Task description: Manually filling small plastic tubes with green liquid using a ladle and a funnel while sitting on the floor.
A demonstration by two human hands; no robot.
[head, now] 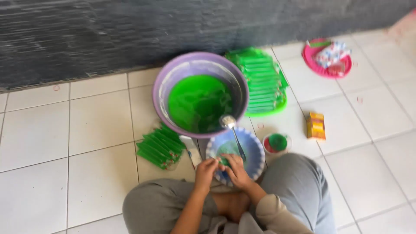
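I sit cross-legged on a tiled floor. My left hand (205, 170) and my right hand (236, 170) meet over the near rim of a small blue bowl (255, 149), fingers pinched around a small green piece (224, 161) between them. A metal ladle (228, 122) rests with its handle in the blue bowl. Just beyond stands a large purple basin (162, 89) holding bright green liquid (199, 103).
A pile of filled green packets (159, 146) lies on the left. A green tray stacked with green packets (261, 82) sits right of the basin. A small cup (276, 143), an orange box (316, 125) and a pink plate (318, 65) with wrappers lie to the right. A dark wall runs behind.
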